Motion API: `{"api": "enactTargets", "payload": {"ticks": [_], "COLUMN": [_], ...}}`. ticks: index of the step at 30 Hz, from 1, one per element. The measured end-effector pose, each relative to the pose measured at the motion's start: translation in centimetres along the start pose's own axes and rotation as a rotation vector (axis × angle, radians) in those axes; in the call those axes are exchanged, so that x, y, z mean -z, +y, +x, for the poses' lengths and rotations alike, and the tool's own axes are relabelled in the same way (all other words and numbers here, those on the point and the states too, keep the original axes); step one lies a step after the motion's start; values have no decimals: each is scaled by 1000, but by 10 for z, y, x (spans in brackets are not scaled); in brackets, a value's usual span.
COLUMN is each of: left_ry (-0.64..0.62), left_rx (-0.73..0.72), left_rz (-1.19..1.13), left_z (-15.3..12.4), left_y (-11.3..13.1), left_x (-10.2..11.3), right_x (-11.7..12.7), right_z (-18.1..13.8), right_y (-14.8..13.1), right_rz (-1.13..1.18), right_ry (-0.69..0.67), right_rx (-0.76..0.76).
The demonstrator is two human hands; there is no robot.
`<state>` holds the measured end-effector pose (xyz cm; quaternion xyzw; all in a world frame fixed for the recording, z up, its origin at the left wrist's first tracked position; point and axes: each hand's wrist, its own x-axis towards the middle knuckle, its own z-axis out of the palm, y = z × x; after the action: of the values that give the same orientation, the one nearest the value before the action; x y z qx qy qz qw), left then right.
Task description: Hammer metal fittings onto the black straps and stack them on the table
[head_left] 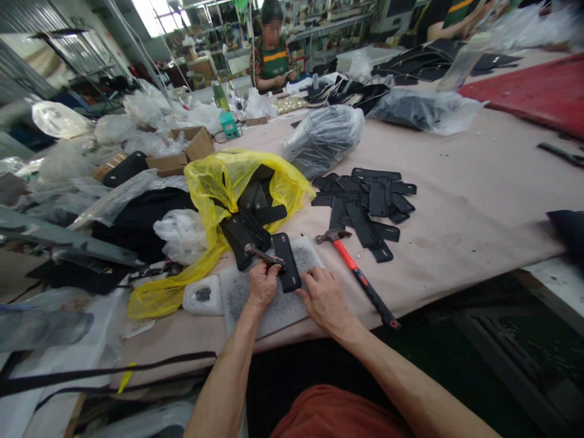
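My left hand [263, 283] is closed around a slim metal tool [264, 254], which looks like pliers; its exact kind is hard to make out. The tool lies over the left edge of a black oblong strap piece [287, 263] with rounded ends. Under that piece is a white foam-like pad [249, 304] with dark speckles. My right hand [326, 298] rests on the pad at the piece's lower right corner, fingers loosely bent and apart, holding nothing visible. A claw hammer [358, 274] with a red and black handle lies to its right.
A yellow plastic bag [210, 176] spills black pieces ahead of my left hand. Several more lie in a black heap [365, 201] beyond the hammer. A filled clear bag [326, 137] stands behind. Across the table sits a person [274, 55]; a red board [533, 91] lies far right.
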<state>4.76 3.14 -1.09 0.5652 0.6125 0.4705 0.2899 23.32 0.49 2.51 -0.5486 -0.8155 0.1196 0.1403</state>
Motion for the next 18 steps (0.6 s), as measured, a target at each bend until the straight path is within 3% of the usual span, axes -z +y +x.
{"api": "enactTargets", "payload": {"ticks": [5, 13, 18], "left_ry": [24, 67, 125], "left_rx": [21, 54, 80], "left_rz": [-3, 23, 60], "left_z": [2, -1, -7], "left_y": [-1, 6, 3], "left_x": [-1, 0, 6], "right_x": [-10, -13, -9], "right_z": [2, 25, 23], "right_y": [11, 14, 21], "right_rz": [55, 91, 133], "right_ry": [81, 64, 1], "right_rx": [78, 61, 178]}}
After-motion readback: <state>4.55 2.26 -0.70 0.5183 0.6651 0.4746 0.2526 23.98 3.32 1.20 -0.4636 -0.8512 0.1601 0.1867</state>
